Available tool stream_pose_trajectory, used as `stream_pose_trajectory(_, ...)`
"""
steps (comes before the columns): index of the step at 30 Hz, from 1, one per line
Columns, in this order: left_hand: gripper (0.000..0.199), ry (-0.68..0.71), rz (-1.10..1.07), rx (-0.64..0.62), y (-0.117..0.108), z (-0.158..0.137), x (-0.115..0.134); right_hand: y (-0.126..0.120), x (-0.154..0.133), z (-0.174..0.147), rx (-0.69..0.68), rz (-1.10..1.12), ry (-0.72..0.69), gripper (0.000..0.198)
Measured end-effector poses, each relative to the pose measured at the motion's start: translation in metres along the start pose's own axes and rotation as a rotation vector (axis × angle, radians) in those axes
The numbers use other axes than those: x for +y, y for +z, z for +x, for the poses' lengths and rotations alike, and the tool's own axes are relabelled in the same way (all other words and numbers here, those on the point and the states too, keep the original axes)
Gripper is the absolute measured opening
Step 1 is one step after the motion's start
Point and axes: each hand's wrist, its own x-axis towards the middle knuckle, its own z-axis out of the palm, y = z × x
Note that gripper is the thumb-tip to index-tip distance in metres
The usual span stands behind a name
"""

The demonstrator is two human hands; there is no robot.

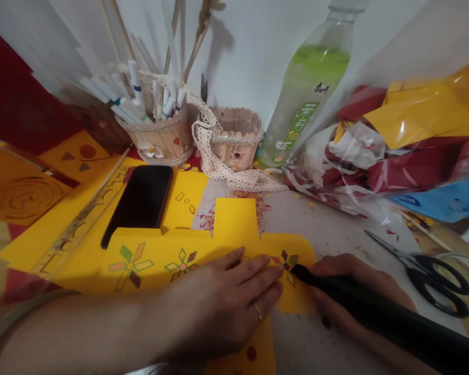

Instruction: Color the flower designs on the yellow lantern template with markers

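Note:
My left hand (222,291), with a ring on one finger, lies flat on a yellow paper cut-out (235,221), its fingers stretched out over the middle. My right hand (344,276) is closed round a thick, dark, pen-shaped tool (359,294). The tool's black tip touches the small flower (286,263) at the cut-out's right side. A larger flower (130,265) with green, orange and dark red petals is on the left part, and another flower (182,264) shows beside my left hand. A dark red dot (251,354) is visible on the lower strip.
A black phone (140,200) lies behind the cut-out, near a clear ruler (82,213). Behind stand a pen pot (164,140), a lace-draped basket (238,148) and a drink bottle (305,99). Black-handled scissors (433,276) and a plastic bag of coloured paper (406,151) are at right.

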Motion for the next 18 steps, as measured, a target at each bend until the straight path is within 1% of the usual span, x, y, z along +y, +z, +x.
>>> stream_pose_trajectory(3,0.037,0.001,-0.003,0.010,0.0010,-0.0001,0.0000,0.0001,-0.0008,0.0008,0.012,-0.015,-0.029,0.016)
stream_pose_trajectory(6,0.037,0.005,-0.005,0.017,0.0018,-0.0001,0.0002,0.0011,-0.0006,0.0003,0.019,-0.040,-0.029,0.016)
stream_pose_trajectory(12,0.037,0.001,0.000,0.023,0.0024,-0.0002,0.0004,0.0013,0.0010,0.0007,-0.003,-0.046,-0.045,0.014)
stream_pose_trajectory(18,0.037,0.004,-0.002,0.011,0.0014,-0.0008,0.0001,0.0001,0.0025,0.0006,-0.035,-0.020,-0.071,0.017)
